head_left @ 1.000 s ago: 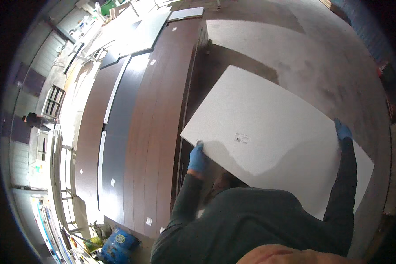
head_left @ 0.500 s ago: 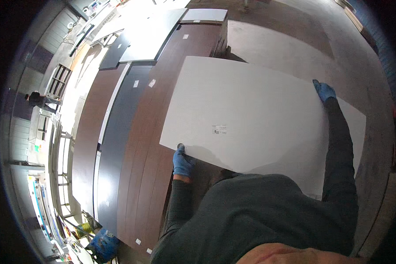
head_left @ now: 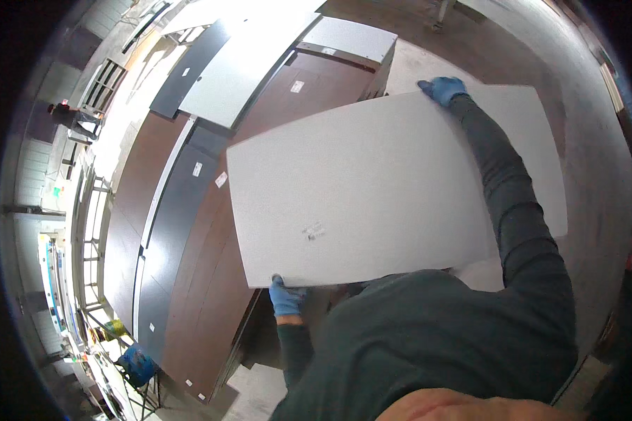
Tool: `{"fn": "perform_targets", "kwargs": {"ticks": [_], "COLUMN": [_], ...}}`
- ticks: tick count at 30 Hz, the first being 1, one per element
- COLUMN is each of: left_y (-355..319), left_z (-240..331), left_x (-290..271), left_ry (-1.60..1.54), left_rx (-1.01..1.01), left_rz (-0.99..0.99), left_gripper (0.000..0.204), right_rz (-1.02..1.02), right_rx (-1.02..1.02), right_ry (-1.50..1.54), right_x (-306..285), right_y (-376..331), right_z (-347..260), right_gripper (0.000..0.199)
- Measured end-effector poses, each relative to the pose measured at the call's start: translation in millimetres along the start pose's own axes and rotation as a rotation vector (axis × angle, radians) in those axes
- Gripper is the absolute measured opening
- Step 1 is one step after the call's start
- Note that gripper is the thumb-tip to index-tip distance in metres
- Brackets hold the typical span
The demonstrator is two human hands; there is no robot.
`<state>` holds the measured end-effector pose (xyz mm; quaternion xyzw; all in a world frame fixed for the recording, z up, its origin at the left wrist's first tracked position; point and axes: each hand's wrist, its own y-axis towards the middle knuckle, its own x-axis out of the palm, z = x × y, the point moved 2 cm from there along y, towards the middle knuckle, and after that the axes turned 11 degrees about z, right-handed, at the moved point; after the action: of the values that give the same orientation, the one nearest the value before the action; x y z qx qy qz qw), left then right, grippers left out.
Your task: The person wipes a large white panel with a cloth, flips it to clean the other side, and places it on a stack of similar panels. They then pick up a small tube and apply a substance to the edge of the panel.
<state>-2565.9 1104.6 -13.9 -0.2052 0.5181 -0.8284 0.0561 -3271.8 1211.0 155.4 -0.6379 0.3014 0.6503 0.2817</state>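
Observation:
A large white panel (head_left: 379, 182) with a small printed label (head_left: 313, 231) lies across in front of my body. My left hand (head_left: 286, 297), in a blue glove, grips its near edge close to the left corner, thumb on top and fingers out of sight underneath. At the far edge, toward the right, my gloved right hand (head_left: 444, 91) is closed over the rim. My right arm reaches across the panel's face. The panel's left end overlaps the brown boards (head_left: 211, 281) of the stack beside me.
Dark grey boards (head_left: 179, 231) lie lengthwise on the stack, and white panels (head_left: 242, 70) rest at its far end. A blue bin (head_left: 136, 365) stands at lower left. Another person (head_left: 74, 119) is far off at the left. Concrete floor (head_left: 590, 140) extends on the right.
The panel has turned counterclockwise, its left end now reaching further over the brown boards. My right hand has moved left and up in view; my left hand has come slightly lower. Both keep their grip.

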Motion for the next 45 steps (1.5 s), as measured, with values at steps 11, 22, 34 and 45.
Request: {"fn": "perform_targets", "kwargs": {"ticks": [11, 22, 34, 45], "left_y": [77.4, 159.8, 193.2, 226.1], "left_z": [-54.7, -92.0, -110.4, -122.4], "left_x": [106.5, 144.9, 270.2, 256.9], "left_ry": [-0.21, -0.216, -0.516, -0.504], "left_rx": [0.098, 0.09, -0.06, 0.02], "left_rz": [0.132, 0.271, 0.564, 0.436], "left_gripper": [0.065, 0.055, 0.056, 0.059], "right_rz": [-0.154, -0.261, -0.312, -0.277], "right_rx": [-0.357, -0.62, -0.752, -0.813], "right_ry": [-0.157, -0.099, -0.162, -0.143], "right_x": [56.7, 140.8, 218.1, 243.8], "right_y": [291.7, 450.5, 534.6, 539.9], "right_z": [-216.3, -344.1, -414.8, -438.5], "right_gripper": [0.074, 0.072, 0.067, 0.074]}}
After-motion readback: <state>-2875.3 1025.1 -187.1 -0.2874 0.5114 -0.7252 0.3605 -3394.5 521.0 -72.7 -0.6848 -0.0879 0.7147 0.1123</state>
